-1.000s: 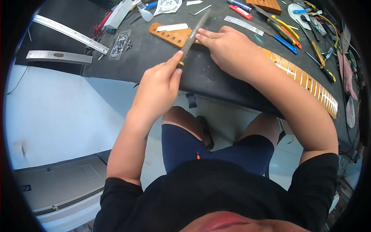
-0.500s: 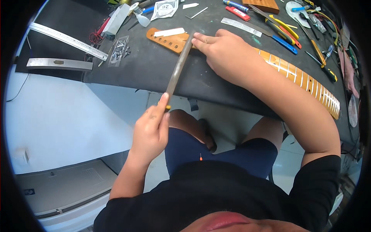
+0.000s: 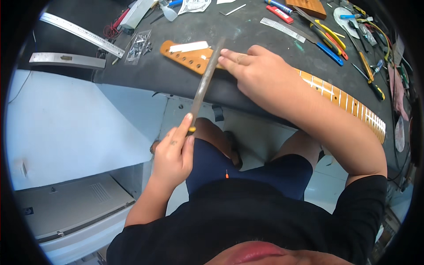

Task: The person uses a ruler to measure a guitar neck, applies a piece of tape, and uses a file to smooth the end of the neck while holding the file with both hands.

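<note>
While my left hand (image 3: 173, 158) curls around the handle end of a long grey file (image 3: 205, 86) — index finger laid forward, thumb along the side — my right hand (image 3: 263, 75) reaches across with its first two fingers straight, the tips seeming to touch the file near its far end, at the frame's upper middle. That hand's other fingers are hidden, so I cannot tell whether they have hold of the guitar neck (image 3: 342, 99) beneath. The neck runs from its headstock (image 3: 194, 55), left of upper centre, under my right hand to its white-lined end at the right. I judge the file stiff and fairly weighty, best taken by the handle and steadied near the tip; the neck looks rigid and smooth — its finish easy to mar — so I'd grip it by the edges. A white strip (image 3: 190, 46) lies on the headstock. Farther out on the dark bench (image 3: 132, 79), a clear bag of metal parts (image 3: 139, 46) lies upper left, a blue-handled tool (image 3: 326, 51) upper right.
</note>
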Tool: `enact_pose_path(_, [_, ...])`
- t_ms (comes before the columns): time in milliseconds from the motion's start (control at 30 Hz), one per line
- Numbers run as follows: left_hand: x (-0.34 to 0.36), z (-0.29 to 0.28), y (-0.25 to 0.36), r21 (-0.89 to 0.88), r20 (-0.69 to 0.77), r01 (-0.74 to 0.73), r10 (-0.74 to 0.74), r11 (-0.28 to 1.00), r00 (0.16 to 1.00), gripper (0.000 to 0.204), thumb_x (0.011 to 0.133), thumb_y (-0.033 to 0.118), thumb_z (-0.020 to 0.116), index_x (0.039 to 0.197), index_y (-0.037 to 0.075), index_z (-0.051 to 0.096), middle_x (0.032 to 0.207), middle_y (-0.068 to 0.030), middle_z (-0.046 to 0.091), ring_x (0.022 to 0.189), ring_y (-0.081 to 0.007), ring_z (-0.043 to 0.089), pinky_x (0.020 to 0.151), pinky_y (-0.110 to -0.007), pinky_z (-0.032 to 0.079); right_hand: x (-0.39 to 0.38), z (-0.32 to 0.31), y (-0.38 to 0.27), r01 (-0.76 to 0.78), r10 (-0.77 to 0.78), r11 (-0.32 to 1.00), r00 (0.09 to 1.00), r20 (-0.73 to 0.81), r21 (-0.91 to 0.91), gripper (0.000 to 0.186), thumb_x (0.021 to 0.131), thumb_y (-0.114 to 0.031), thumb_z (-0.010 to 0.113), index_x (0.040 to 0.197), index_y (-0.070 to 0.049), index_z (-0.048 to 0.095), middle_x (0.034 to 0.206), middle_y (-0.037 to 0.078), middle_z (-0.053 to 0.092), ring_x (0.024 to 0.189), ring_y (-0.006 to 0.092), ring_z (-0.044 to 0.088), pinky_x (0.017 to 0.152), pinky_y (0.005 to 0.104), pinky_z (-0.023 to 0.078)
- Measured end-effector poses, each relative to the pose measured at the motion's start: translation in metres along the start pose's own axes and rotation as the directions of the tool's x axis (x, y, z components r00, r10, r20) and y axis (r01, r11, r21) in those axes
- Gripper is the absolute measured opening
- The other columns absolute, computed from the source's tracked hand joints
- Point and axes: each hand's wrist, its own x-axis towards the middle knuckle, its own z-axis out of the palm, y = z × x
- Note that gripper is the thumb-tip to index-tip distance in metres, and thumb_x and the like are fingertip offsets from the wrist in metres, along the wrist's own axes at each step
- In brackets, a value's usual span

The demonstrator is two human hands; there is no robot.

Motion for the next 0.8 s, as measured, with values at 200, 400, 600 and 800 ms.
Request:
enact_pose_path(200, [-0.043,-0.01,-0.003,0.026,-0.019,0.079,-0.079,0.997,0.997,0.053,0.105,-0.004,0.066,0.158,-0.005,0.061,0.121,-0.0253,0.078,0.099,-0.0334,0.078,0.09,-0.038,0.06,0.016,0.004,-0.033,0.02,-0.021,1.0,1.0,0.023,0.015,0.055,0.088,-0.005,0.076,0.142,0.004,0.074,0.151,0.013,0.074,0.101,0.0272,0.073,0.092,0.0378,0.061])
enact_pose_path(400, [-0.047,0.001,0.006,0.017,-0.031,0.141,-0.141,0.99,0.99,0.052,0.106,-0.003,0.065,0.157,-0.005,0.061,0.13,-0.0278,0.077,0.103,-0.0346,0.079,0.094,-0.04,0.061,0.016,0.013,-0.031,0.022,-0.022,0.998,1.0,-0.005,0.051,0.057,0.087,-0.003,0.072,0.143,0.003,0.075,0.152,0.013,0.074,0.095,0.0268,0.07,0.096,0.0364,0.059])
enact_pose_path(600, [-0.048,-0.004,0.018,0.024,-0.037,0.12,-0.119,0.992,0.992,0.053,0.105,-0.003,0.065,0.158,-0.003,0.061,0.128,-0.026,0.079,0.1,-0.0328,0.079,0.092,-0.04,0.061,0.012,0.012,-0.032,0.018,-0.017,0.998,0.999,-0.032,0.058,0.055,0.089,-0.008,0.076,0.144,-0.002,0.075,0.153,0.007,0.073,0.105,0.0274,0.074,0.093,0.0407,0.063])
enact_pose_path(800, [-0.03,0.003,0.009,0.032,-0.091,0.091,-0.088,0.995,0.992,0.058,0.102,-0.004,0.067,0.16,0.002,0.062,0.106,-0.0218,0.078,0.087,-0.0327,0.076,0.084,-0.039,0.061,0.013,0.02,-0.031,0.043,-0.044,0.999,0.999,-0.023,-0.026,0.054,0.089,-0.008,0.077,0.143,-0.002,0.076,0.152,0.007,0.074,0.106,0.0268,0.074,0.094,0.0387,0.063])
